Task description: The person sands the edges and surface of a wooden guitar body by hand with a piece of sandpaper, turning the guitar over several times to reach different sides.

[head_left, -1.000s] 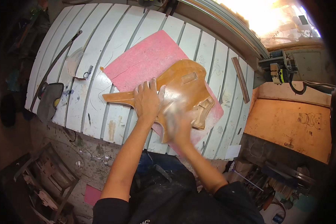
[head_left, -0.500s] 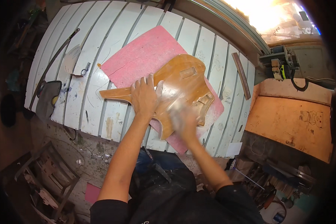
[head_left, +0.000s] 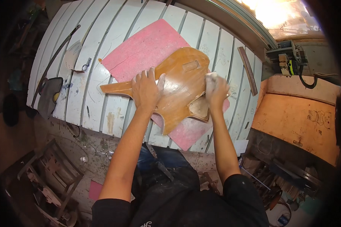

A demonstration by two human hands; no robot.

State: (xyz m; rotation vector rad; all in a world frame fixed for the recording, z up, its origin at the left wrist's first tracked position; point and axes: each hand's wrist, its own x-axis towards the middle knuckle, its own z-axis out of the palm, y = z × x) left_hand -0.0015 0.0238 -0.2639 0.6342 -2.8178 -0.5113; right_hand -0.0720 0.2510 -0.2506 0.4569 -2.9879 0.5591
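A glossy amber wooden guitar body point(head_left: 178, 83) with a short neck stub pointing left lies at a slant on a pink mat point(head_left: 147, 49). It has a rectangular recess near its far edge and a larger pale cavity at the near right. My left hand point(head_left: 146, 90) grips the body where the neck joins, fingers over the top and thumb along the surface. Over the body's right edge, my right hand point(head_left: 217, 90) is closed, its fingers whitened with dust. A small pale piece point(head_left: 211, 75) shows at its fingertips; its kind is unclear.
The white slatted table point(head_left: 201, 34) carries a dark wooden strip point(head_left: 247, 71) at right and a long thin dark rod point(head_left: 57, 62) at left. A grey-black tool point(head_left: 51, 94) and a curved pale piece point(head_left: 72, 56) lie there too. An orange panel point(head_left: 295, 121) stands right.
My right hand has swept right and away from me, from the middle of the guitar body to its right edge, uncovering the surface. My left hand keeps its grip.
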